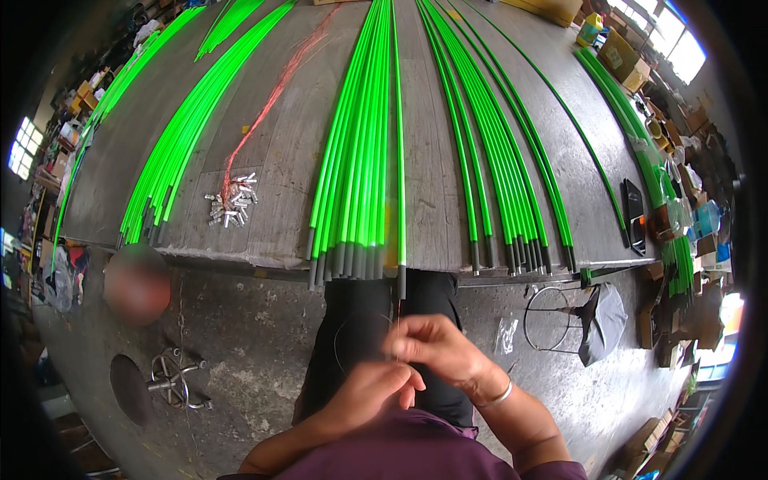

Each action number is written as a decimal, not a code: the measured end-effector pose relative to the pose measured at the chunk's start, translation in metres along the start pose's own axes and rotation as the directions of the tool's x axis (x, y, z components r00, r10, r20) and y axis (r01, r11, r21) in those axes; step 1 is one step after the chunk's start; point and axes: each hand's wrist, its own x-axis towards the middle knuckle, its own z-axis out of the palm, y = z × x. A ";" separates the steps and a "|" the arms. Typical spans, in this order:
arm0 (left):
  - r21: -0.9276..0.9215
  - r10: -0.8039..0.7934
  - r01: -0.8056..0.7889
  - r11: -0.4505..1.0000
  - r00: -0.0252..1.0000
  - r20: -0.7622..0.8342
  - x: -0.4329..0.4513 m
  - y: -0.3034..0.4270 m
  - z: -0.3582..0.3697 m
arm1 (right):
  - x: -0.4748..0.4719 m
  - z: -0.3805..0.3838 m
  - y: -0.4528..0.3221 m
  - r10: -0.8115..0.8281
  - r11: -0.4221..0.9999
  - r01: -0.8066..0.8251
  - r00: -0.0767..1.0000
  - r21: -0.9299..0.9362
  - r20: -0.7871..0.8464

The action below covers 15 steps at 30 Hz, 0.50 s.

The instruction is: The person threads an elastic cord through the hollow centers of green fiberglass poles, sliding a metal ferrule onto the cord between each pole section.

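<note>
A thin red cord (399, 309) runs out of the dark end of a single green rod (401, 228), which overhangs the table edge in front of me. My right hand (441, 348), with a bracelet at the wrist, pinches this cord between thumb and fingertips. Just below it, my left hand (378, 387) is turned inward with curled fingers; what lies between them is hidden. A fine wire loop (337, 342) arcs through the air beside both hands. Left of the single rod lies a fan of green rods (354, 180) with dark end sleeves.
On the grey table (288, 198) lie a bundle of red cords (264, 111) with small metal tubes (234, 204) and more green rods (486, 174). A phone (633, 216) rests at the right. A wheeled stool (129, 390) lies left; another stool (600, 324) stands right.
</note>
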 end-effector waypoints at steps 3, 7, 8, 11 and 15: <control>0.001 0.014 -0.014 1.000 1.000 0.011 0.003 -0.005 0.000 | 0.006 -0.011 -0.002 0.010 0.999 -0.012 1.000 0.043 0.029; -0.003 0.014 -0.014 1.000 1.000 0.008 0.001 -0.001 0.002 | 0.004 -0.001 -0.004 -0.018 0.999 0.019 1.000 0.047 -0.016; -0.006 0.011 -0.011 1.000 1.000 0.010 0.001 -0.002 0.002 | -0.001 0.000 -0.002 0.008 0.999 -0.008 1.000 0.032 0.004; -0.009 0.010 -0.010 1.000 1.000 0.014 0.002 -0.004 0.002 | 0.011 -0.010 -0.002 -0.067 0.996 0.068 0.997 0.056 -0.024; 0.006 -0.005 0.005 1.000 1.000 0.007 0.001 -0.004 0.003 | 0.004 -0.005 0.000 -0.014 0.997 0.014 1.000 0.077 0.004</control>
